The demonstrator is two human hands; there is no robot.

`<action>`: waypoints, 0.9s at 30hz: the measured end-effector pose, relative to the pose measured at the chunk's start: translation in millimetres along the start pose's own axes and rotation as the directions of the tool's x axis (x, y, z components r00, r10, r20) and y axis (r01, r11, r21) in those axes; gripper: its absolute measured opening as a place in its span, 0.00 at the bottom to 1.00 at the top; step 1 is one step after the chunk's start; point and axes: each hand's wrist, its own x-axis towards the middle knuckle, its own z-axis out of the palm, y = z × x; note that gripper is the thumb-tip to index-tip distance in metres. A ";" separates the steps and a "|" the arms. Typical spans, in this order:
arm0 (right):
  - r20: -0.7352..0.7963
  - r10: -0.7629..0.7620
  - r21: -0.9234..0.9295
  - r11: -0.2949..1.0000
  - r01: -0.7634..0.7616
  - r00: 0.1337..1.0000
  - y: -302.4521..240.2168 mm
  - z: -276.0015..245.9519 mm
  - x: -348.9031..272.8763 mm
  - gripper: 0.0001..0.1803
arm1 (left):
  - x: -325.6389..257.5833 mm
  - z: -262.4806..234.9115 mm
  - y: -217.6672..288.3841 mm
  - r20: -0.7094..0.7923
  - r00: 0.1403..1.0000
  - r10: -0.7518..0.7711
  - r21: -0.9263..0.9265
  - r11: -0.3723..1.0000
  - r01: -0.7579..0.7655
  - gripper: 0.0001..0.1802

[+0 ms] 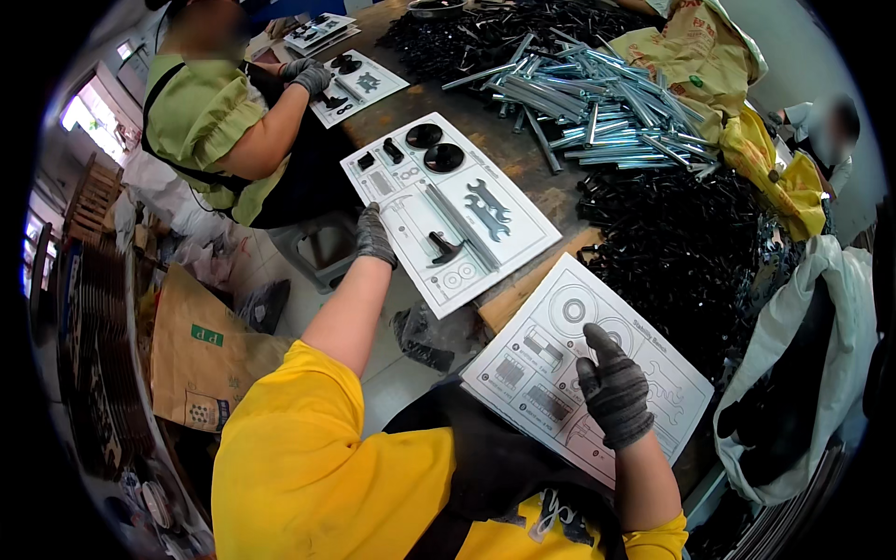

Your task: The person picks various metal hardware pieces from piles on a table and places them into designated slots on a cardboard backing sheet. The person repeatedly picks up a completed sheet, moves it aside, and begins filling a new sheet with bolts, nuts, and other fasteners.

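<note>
My left hand (374,235), in a grey glove, grips the left edge of a white printed card (415,207). The card bears two black discs (443,158), a metal tube (464,227), two flat wrenches (487,210), a black T-shaped part (444,247) and small black pieces. Part of it rests over the table edge. My right hand (617,387), also gloved, is over a stack of printed cards (509,371) lying near my body. Its thumb and forefinger are apart, and nothing shows between them. The top card carries only outline drawings of parts.
Metal tubes (597,103) lie heaped at the back of the table, with black parts (672,238) piled in front. A yellow sack (775,173) and white sack (793,364) stand right. At left, a co-worker (219,121) handles another loaded card (359,89); another person (826,140) is far right.
</note>
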 end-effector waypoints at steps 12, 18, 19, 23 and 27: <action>-0.221 0.272 0.123 0.960 -0.250 0.936 46.9 -24.6 -70.8 0.15 | 108.4 -42.4 8.1 -0.159 0.821 0.549 0.357 0.807 -0.471 0.12; -0.199 0.432 0.375 0.863 -0.339 0.880 69.2 -22.3 -96.1 0.14 | 24.8 31.9 11.3 0.173 0.389 0.905 0.616 0.209 -0.760 0.18; -0.197 0.449 0.414 0.844 -0.341 0.872 76.5 -15.8 -100.5 0.14 | 15.7 52.7 4.4 0.290 0.447 0.846 0.561 0.228 -0.796 0.17; -0.237 0.399 0.394 0.873 -0.288 0.886 94.1 1.0 -108.8 0.13 | -8.3 149.7 -44.5 0.744 0.407 0.531 0.427 0.092 -0.900 0.18; -0.218 0.416 0.433 0.852 -0.295 0.883 79.6 -11.2 -100.1 0.13 | -34.5 251.5 -112.7 0.948 0.259 0.183 0.271 -0.040 -0.962 0.21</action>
